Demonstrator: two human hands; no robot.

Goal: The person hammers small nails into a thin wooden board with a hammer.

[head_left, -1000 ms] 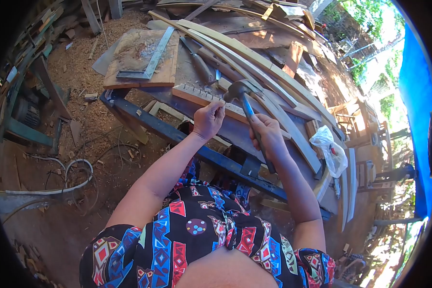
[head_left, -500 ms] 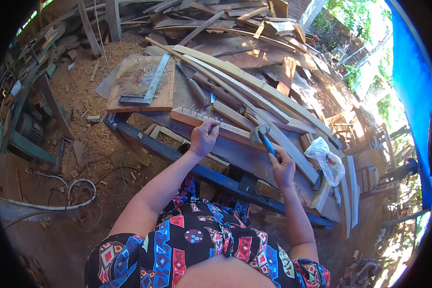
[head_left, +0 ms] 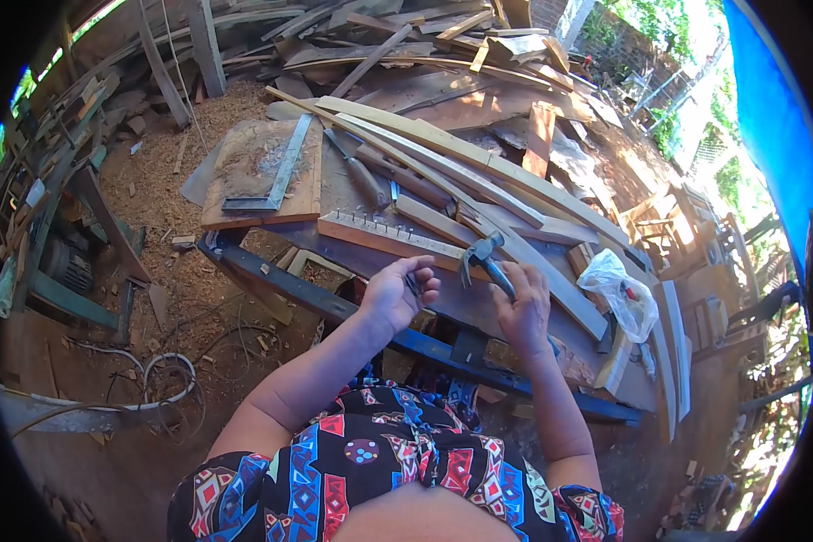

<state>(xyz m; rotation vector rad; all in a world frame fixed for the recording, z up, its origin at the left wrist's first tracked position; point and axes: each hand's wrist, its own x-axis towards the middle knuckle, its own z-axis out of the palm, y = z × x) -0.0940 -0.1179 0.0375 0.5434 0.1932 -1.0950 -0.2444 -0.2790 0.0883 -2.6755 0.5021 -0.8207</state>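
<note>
My left hand (head_left: 399,296) is turned palm up in front of the wooden strip, its fingers curled around a few small dark nails (head_left: 412,284). The wooden strip (head_left: 384,240) lies along the near side of the bench, with a row of several nails standing up from its left part. My right hand (head_left: 524,307) is closed on the handle of a claw hammer (head_left: 484,256) with a blue grip. The hammer's metal head is beside the strip's right end, apart from my left hand.
On the bench lie a metal square (head_left: 280,172) on a board (head_left: 230,167), a wooden-handled tool (head_left: 367,183), long planks (head_left: 479,163) and a clear plastic bag (head_left: 621,294). Scrap wood (head_left: 406,45) is piled behind. A looped hose (head_left: 167,361) lies at left.
My left hand has come away from the strip towards my body and turned palm up. The hammer has turned in my right hand, so its claw now shows towards me.
</note>
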